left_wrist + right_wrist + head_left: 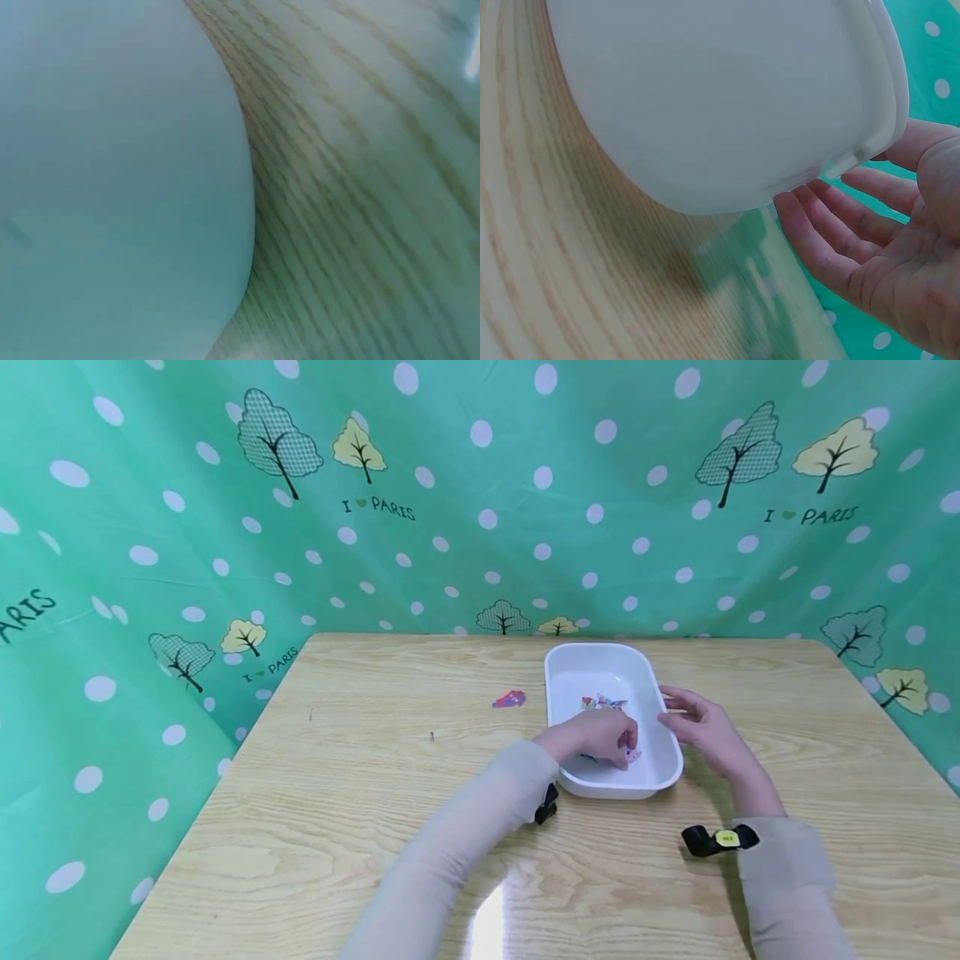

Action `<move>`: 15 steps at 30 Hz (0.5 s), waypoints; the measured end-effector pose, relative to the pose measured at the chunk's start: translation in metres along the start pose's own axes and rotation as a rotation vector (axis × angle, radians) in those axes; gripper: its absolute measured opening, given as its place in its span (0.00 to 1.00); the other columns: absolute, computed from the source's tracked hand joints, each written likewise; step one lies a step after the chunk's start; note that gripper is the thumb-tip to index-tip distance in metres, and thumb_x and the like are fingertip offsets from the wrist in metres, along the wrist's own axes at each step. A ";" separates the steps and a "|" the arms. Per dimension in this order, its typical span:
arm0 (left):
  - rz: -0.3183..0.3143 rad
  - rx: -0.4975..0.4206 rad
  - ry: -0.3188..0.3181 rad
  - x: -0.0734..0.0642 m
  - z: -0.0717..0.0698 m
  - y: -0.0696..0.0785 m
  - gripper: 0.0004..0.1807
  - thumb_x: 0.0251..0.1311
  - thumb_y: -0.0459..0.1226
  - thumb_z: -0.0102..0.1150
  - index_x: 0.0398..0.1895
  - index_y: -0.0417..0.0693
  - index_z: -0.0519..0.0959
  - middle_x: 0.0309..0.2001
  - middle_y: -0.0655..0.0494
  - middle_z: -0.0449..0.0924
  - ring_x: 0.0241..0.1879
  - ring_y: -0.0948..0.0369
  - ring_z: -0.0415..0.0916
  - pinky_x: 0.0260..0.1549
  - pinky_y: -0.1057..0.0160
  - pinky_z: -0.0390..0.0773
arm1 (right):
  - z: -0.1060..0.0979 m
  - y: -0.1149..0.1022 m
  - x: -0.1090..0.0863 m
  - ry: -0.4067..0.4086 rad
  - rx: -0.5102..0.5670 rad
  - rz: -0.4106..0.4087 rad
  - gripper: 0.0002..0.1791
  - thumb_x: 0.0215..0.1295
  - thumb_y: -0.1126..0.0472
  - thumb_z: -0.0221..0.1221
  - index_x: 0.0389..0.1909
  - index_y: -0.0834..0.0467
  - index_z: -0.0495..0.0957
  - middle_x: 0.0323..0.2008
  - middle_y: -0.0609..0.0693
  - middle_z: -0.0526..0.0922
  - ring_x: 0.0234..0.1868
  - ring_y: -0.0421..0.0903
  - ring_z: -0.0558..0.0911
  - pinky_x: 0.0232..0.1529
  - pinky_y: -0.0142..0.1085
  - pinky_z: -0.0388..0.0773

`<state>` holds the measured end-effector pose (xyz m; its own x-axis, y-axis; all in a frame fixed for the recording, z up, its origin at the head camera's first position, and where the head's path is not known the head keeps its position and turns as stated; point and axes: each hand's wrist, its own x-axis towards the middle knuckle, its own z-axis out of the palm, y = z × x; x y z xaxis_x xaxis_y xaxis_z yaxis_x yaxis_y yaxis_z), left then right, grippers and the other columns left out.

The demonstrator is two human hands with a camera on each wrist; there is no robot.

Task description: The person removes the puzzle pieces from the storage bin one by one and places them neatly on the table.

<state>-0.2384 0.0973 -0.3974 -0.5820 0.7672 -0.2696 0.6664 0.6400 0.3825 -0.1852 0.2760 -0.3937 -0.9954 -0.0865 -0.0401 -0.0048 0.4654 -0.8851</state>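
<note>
A white plastic tub point(613, 791) stands on the table with several small colourful pieces point(603, 702) in it, which look like wrapped candies. My left hand point(600, 732) reaches into it from the left, its fingers bent down among the pieces. One pinkish piece point(633, 756) shows beside the fingertips; whether they pinch anything is hidden. At the tub's right side, my right hand point(697, 722) holds the edge, thumb at the rim and fingers point(810, 232) against the outer wall. The left wrist view shows only the blurred tub wall point(120, 187) and the table.
A single pink and purple piece point(510, 699) lies on the wooden table point(360, 760) left of the tub. Behind the table hangs a green dotted cloth point(450, 510). Each wrist wears a black strap point(720, 840).
</note>
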 end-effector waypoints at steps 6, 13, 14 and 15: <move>0.030 -0.036 0.011 0.001 0.000 -0.002 0.12 0.48 0.41 0.67 0.33 0.55 0.73 0.29 0.64 0.72 0.28 0.69 0.68 0.27 0.76 0.66 | -0.001 -0.001 0.001 -0.007 -0.005 0.000 0.33 0.64 0.55 0.52 0.67 0.62 0.54 0.56 0.67 0.66 0.40 0.27 0.72 0.38 0.27 0.76; 0.062 -0.078 0.015 -0.003 -0.001 -0.002 0.13 0.48 0.38 0.67 0.34 0.53 0.72 0.29 0.63 0.73 0.28 0.69 0.69 0.27 0.77 0.67 | -0.001 0.000 0.000 -0.005 -0.006 0.003 0.33 0.64 0.54 0.53 0.66 0.62 0.55 0.56 0.66 0.66 0.39 0.27 0.72 0.38 0.27 0.76; 0.063 -0.079 0.014 -0.003 -0.001 -0.002 0.13 0.48 0.38 0.67 0.34 0.53 0.72 0.29 0.63 0.73 0.28 0.69 0.69 0.27 0.77 0.67 | -0.001 0.000 0.000 -0.006 -0.008 0.005 0.33 0.64 0.54 0.53 0.67 0.62 0.55 0.56 0.66 0.66 0.40 0.27 0.72 0.38 0.27 0.76; 0.065 -0.080 0.013 -0.003 -0.001 -0.001 0.13 0.48 0.38 0.67 0.34 0.53 0.72 0.29 0.63 0.73 0.27 0.69 0.69 0.27 0.77 0.67 | -0.001 0.000 0.000 -0.006 -0.010 0.008 0.33 0.64 0.54 0.53 0.67 0.62 0.55 0.56 0.66 0.66 0.40 0.27 0.72 0.38 0.27 0.76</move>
<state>-0.2376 0.0937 -0.3963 -0.5456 0.8058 -0.2304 0.6640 0.5833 0.4679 -0.1851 0.2770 -0.3932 -0.9949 -0.0879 -0.0499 0.0022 0.4751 -0.8799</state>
